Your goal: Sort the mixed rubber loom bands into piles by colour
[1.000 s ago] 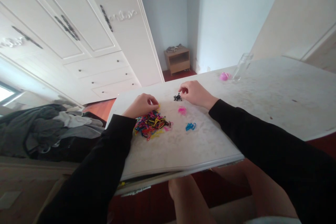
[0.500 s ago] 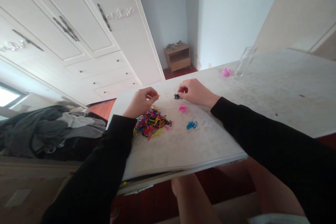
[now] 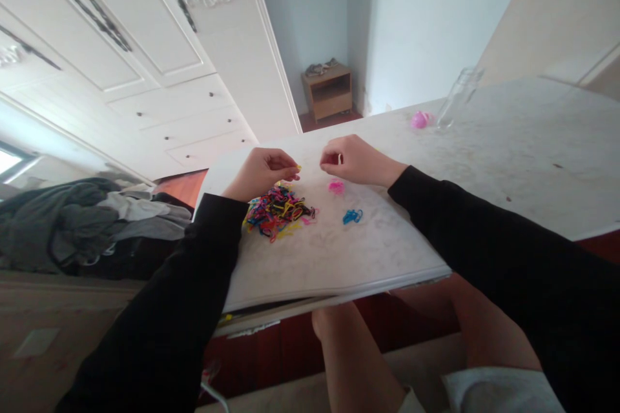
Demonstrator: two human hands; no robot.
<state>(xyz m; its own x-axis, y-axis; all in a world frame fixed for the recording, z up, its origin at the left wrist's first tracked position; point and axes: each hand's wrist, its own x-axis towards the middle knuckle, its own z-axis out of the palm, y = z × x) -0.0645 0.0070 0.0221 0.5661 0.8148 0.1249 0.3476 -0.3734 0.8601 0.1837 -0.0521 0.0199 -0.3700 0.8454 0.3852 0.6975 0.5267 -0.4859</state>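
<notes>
My left hand (image 3: 264,171) is raised just above a mixed heap of small coloured rubber bands (image 3: 278,210). Thumb and forefinger pinch a small yellow rubber band (image 3: 299,168). Across a narrow gap, my right hand (image 3: 361,158) has its thumb and forefinger curled together low over the table; whatever is between the tips is too small to make out. The little pile of black bands cannot be seen, apparently covered by that hand. A small pink pile (image 3: 336,186) lies just below the right hand, and a blue pile (image 3: 352,216) sits nearer to me.
On the white table (image 3: 329,258), a clear glass jar (image 3: 458,98) and a pink round object (image 3: 420,119) stand at the far right. Dark clothes (image 3: 97,226) are heaped beyond the left edge. A white wardrobe (image 3: 194,77) and a small wooden cabinet (image 3: 330,91) are behind.
My left hand has lifted from the heap with the yellow band and moved right, towards my right hand. The right hand has shifted slightly left, and the black bands have gone from sight.
</notes>
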